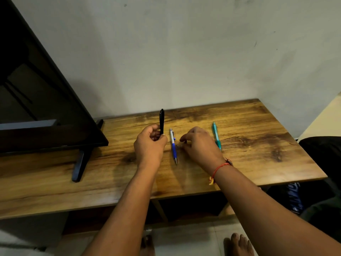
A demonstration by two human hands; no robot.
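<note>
My left hand (150, 143) grips the black pen (161, 121) upright for access; right hand (200, 143), three o'clock, curled, contents unclear.

The wooden table (249, 145) bears a blue pen (173, 147), a teal pen (215, 134) and, seemingly, a screen's foot (79, 166).
</note>
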